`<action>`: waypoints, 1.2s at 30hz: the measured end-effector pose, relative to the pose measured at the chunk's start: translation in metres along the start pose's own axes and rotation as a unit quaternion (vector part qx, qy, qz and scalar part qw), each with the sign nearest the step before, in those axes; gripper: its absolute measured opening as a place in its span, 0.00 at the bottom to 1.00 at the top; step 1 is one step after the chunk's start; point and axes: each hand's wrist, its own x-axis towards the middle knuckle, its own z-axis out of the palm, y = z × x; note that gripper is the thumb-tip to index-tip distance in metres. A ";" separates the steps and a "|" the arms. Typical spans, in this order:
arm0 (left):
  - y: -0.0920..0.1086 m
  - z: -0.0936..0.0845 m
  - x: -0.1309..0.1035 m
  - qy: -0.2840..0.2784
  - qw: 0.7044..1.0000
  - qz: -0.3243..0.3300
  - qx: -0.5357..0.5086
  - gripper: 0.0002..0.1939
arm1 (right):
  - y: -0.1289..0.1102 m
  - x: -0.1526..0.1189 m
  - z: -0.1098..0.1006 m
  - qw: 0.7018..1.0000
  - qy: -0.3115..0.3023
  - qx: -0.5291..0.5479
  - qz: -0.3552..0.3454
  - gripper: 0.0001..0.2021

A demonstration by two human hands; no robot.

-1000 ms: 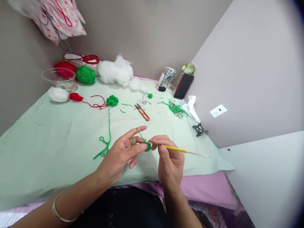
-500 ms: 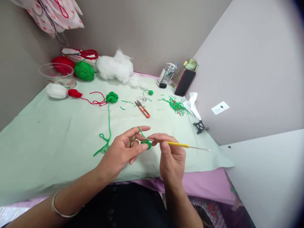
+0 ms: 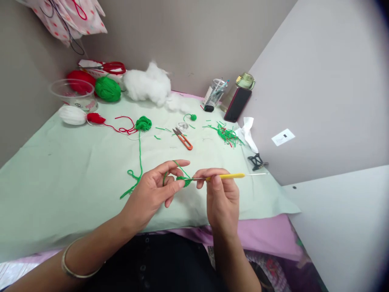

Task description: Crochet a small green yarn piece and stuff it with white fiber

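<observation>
Between its thumb and fingers, my left hand [image 3: 154, 187] pinches a small green crocheted piece [image 3: 187, 182], and green yarn loops over its raised index finger. My right hand [image 3: 223, 196] grips the yellow handle of a crochet hook [image 3: 232, 176], held nearly level, its metal tip at the crocheted piece. A green strand runs from a small green yarn bundle [image 3: 143, 123] down to loose loops [image 3: 132, 184] beside my left wrist. Orange thread snips [image 3: 182, 139] lie beyond my hands.
Green and red yarn scraps [image 3: 227, 134] lie at the right, near a phone [image 3: 238, 104] and a black stand [image 3: 257, 161]. White stuffing [image 3: 148, 85], a green yarn ball [image 3: 107, 89], red scissors [image 3: 114, 67] and a clear tub [image 3: 79, 101] sit at the back left.
The hook has turned closer to level, and its tip now meets the green piece. My right hand has shifted slightly right; the piece has moved slightly left and up.
</observation>
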 end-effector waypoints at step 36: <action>0.010 0.010 0.006 -0.028 0.968 -0.116 -0.219 0.17 | 0.006 -0.004 0.004 0.896 0.033 -0.337 -0.287 0.11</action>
